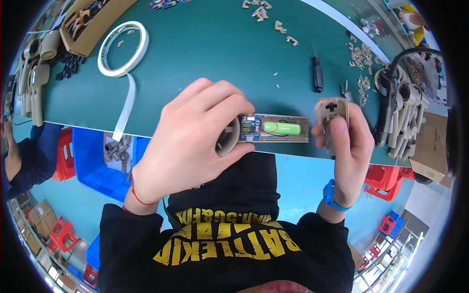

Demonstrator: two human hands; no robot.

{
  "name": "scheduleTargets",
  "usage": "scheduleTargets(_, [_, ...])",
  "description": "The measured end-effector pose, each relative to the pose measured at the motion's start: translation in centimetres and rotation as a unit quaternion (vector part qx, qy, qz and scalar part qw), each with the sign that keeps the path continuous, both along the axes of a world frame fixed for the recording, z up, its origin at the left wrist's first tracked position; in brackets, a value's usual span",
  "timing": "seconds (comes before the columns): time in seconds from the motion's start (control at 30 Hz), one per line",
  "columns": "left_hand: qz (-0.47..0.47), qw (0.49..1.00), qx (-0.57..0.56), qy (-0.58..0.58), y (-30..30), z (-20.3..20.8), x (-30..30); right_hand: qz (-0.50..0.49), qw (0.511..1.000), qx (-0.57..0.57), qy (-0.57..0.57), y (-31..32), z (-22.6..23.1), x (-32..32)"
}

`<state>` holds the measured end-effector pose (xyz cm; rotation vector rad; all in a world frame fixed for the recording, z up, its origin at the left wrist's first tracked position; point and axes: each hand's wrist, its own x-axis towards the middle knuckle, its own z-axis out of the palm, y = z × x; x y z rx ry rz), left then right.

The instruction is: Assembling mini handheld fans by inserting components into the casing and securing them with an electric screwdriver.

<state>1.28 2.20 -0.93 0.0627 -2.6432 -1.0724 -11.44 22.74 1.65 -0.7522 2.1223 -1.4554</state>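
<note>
My left hand is closed around the round end of a beige handheld device housing, which lies open-side up at the table's near edge. In its handle sit a small blue circuit board with a digit display and a green cylindrical battery, with a red wire between them. Just right of the handle's end, my right hand pinches a beige plastic shell piece, tilted upward and apart from the housing. Part of the round end is hidden under my left fingers.
On the green table are a tape roll with a loose strip, a black-handled screwdriver, and small beige parts. Beige housings are stacked at left and right. A blue bin stands below; another person's arm is at left.
</note>
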Motion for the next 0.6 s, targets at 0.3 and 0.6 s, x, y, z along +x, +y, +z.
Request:
scheduleTargets(0.3, [0.001, 1.000, 0.022, 0.000, 0.0, -0.1, 0.2, 0.244, 0.860, 0.132, 0.429, -2.6, 0.2, -0.8])
scheduleTargets(0.6, [0.017, 0.999, 0.051, 0.007, 0.0, -0.4, 0.2, 0.238, 0.850, 0.156, 0.444, -3.3, -0.9, 1.2])
